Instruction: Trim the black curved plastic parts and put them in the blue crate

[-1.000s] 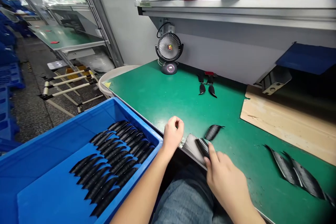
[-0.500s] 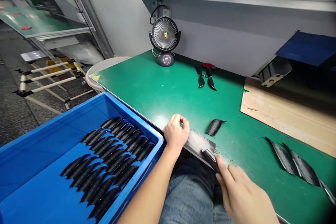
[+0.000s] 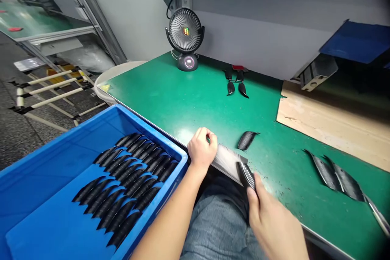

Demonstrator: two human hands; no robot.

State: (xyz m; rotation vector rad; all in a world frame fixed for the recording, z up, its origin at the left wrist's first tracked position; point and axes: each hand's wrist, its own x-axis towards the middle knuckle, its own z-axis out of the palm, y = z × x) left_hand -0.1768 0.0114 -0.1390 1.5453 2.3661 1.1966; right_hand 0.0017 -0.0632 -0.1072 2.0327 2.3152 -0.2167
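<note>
My left hand (image 3: pixel 202 146) is closed at the left end of a flat grey sheet (image 3: pixel 227 158) at the table's front edge. The sheet has a whitish, scuffed middle and looks like sandpaper. My right hand (image 3: pixel 271 215) pinches a black curved plastic piece (image 3: pixel 246 175) with pale ribs, its far end over the sheet's right part. Behind the sheet, a similar black curved piece (image 3: pixel 247 140) lies on the green table (image 3: pixel 195 105). Dark crumbs are scattered to the right of the sheet.
A blue bin (image 3: pixel 33 221) on the left holds rows of black curved pieces (image 3: pixel 122 207). Further back stand a small fan (image 3: pixel 186 32) and several black parts (image 3: pixel 236 81). On the right lie two twisted black pieces (image 3: pixel 338 176), a metal tool (image 3: pixel 378 215) and a cardboard sheet (image 3: pixel 329 130).
The black piece in my right hand has turned, so its pale ribs show more clearly. My left hand stays at the sheet's left end. The camera view has shifted slightly.
</note>
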